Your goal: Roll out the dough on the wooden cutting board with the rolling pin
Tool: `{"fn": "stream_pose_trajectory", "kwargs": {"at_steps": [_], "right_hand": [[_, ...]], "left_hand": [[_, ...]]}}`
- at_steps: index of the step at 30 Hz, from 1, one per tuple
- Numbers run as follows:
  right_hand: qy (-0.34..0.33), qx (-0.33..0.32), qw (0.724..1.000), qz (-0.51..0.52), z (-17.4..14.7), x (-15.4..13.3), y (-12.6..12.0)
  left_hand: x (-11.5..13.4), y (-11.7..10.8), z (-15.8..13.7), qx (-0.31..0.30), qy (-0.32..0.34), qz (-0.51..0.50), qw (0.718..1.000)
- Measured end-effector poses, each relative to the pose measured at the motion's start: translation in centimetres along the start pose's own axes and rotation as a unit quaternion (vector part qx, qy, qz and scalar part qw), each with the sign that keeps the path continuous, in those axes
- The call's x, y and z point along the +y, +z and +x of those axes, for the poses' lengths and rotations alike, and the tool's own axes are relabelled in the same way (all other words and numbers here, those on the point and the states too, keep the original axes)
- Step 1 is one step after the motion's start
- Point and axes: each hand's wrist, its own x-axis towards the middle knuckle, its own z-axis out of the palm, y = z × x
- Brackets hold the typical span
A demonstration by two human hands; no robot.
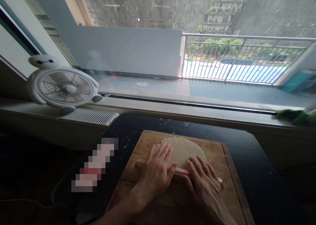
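Observation:
My left hand [158, 170] and my right hand [204, 180] lie palm down across a rolling pin [182, 171]. Their fingers stretch forward over it and are not wrapped round it. Between my hands a red-and-white strip of the pin shows, and its two ends stick out beyond them. Under the pin is a flat sheet of pale dough [185, 149], rough at its edge, with part of it hidden by my hands. The dough rests on a wooden cutting board [232, 172].
The board stands on a black table [249, 152] dusted with white crumbs. Left of it is a pixelated pinkish item [95, 167]. A white fan [69, 87] sits by the window at left, near a slatted vent [90, 115]. Some green cloth-like material [292, 114] lies on the right sill.

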Motion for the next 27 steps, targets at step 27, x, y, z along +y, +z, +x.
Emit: {"fn": "stream_pose_trajectory", "kwargs": {"at_steps": [27], "right_hand": [[-0.048,0.045,0.997,-0.033,-3.1,0.1,0.0]], "left_hand": [[0.6,0.2,-4.6,0.016,0.017,0.032,0.999]]}}
